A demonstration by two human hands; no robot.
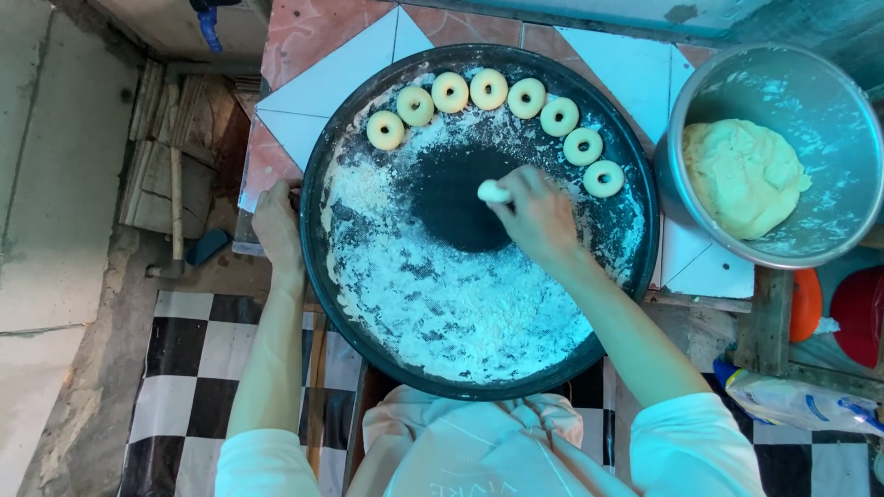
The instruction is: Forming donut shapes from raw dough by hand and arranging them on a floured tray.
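Dough piece [494, 191] sits pinched at fingertips of right hand [539, 216] above floured tray [368, 304].

We have a single view, from a camera worn on our head, and it looks almost straight down. It sits close enough that the wide round black metal tray dusted with flour [479, 387] fills the middle of the frame. Our own pale sleeves and lap enter from the bottom edge, so the far side of the scene lies at the top. The tiled pink-and-white table [322, 55] runs off the upper edge. The round steel bowl holding pale dough [829, 101] is cut by the right border. The black-and-white checkered floor [184, 368] shows at lower left. No second view overlaps this one.
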